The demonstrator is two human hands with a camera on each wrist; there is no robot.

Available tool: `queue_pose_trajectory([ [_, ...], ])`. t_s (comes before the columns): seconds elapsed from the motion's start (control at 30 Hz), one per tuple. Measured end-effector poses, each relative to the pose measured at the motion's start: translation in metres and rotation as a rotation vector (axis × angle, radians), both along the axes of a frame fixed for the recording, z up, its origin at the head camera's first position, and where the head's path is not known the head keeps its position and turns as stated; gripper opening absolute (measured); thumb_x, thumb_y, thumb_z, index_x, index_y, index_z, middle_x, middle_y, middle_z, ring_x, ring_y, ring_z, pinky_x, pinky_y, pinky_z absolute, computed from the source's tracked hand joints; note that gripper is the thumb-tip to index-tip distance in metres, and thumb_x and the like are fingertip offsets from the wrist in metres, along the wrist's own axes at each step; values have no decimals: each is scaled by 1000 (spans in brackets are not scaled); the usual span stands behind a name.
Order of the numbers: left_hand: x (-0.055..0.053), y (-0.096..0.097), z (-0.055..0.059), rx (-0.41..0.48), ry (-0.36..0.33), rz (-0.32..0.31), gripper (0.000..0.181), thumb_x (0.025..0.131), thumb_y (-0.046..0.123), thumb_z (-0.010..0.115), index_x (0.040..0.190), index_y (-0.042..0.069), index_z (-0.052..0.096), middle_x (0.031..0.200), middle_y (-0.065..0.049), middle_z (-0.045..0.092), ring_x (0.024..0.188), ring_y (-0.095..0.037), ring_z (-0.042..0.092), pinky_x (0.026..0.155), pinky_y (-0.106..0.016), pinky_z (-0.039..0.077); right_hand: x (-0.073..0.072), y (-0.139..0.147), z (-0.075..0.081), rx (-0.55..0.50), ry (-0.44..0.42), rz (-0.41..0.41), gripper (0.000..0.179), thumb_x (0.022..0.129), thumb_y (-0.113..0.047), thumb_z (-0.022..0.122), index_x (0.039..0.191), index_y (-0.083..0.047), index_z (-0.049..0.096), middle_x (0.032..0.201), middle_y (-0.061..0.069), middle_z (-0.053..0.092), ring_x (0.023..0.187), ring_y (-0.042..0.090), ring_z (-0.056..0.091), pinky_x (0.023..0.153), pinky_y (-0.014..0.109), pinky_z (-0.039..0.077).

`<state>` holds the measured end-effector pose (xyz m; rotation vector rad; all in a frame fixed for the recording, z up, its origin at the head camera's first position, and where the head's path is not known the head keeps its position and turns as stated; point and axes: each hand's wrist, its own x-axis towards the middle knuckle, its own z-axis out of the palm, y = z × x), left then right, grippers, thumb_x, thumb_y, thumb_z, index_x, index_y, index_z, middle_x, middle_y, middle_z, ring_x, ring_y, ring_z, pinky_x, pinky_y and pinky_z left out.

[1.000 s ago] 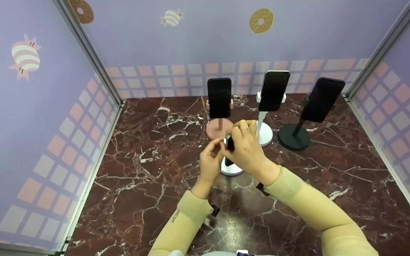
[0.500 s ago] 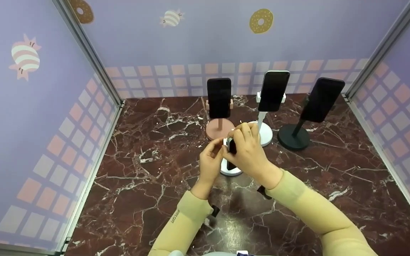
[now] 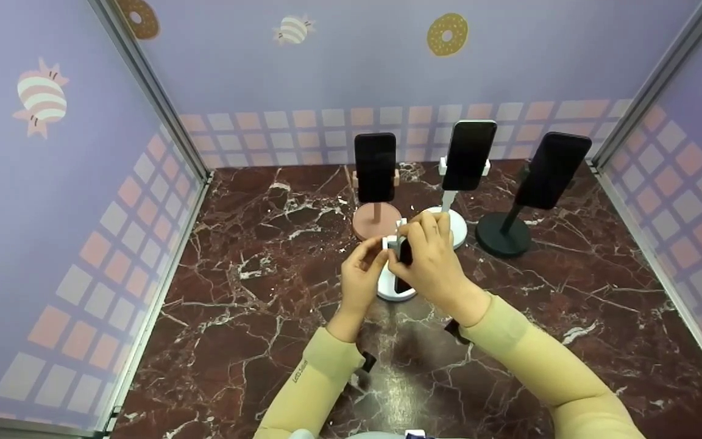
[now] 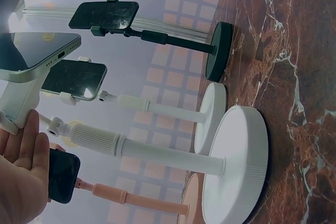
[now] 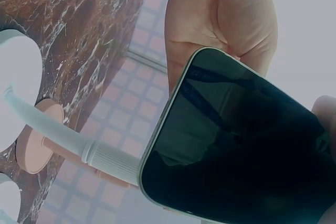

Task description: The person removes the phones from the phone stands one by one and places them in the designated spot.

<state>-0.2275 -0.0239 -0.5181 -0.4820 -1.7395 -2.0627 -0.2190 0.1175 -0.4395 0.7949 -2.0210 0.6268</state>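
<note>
At the table's middle stands a white phone stand [image 3: 389, 291]; the left wrist view shows its round base [image 4: 236, 166] and ribbed stem [image 4: 94, 139]. My left hand [image 3: 360, 277] grips the stand's white clamp [image 4: 21, 100], its fingers against the clamp's edge. My right hand [image 3: 433, 259] holds a dark-screened smartphone [image 5: 231, 145] with a pale frame, thumb and fingers at its edges. In the left wrist view the phone [image 4: 37, 59] is tilted beside the clamp. Whether the phone touches the clamp's inner face I cannot tell.
Behind my hands stand a pink stand [image 3: 377, 222], another white stand [image 3: 457, 228] and a black stand [image 3: 503, 235], each with a dark phone upright in it. Patterned lilac walls [image 3: 351, 73] enclose the marbled red-brown table [image 3: 253, 341].
My right hand has shifted slightly right with the phone, and more of the white clamp shows between the hands. My left hand stays nearly in place.
</note>
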Motion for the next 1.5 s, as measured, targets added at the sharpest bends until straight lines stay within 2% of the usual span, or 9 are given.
queue_pose_trajectory([
  [0.43,2,1,0,-7,-43,22,28,94,-11,64,119,-21,62,119,-39,65,106,1,65,96,-20,56,0,9,-5,-32,0,-1,33,72,-7,77,93,1,53,91,17,49,91,38,37,80,50,35],
  [0.83,0,-1,-2,-21,-15,42,27,94,-11,65,119,-20,62,119,-38,66,105,-2,67,95,-21,57,2,27,-14,-67,-80,-48,36,72,-7,76,95,0,50,94,19,47,94,40,37,65,47,37],
  [1.07,1,-2,0,-21,-40,39,28,93,-10,66,119,-20,63,118,-38,66,104,0,67,95,-21,57,1,40,-23,-76,-62,-63,35,71,-4,76,94,1,50,91,18,46,90,39,36,65,43,32],
  [1.3,0,-2,0,-20,-52,36,29,94,-8,67,119,-19,63,117,-37,67,102,1,67,94,-22,58,-2,49,-29,-87,-68,-65,34,74,-5,76,95,2,51,89,18,46,88,39,34,73,48,31],
  [1.5,0,-3,-4,1,-40,22,30,92,-9,68,119,-20,62,117,-39,66,103,1,68,96,-23,58,-3,54,-35,-92,-96,-97,36,72,-6,76,97,1,51,91,18,46,90,41,35,72,50,35],
])
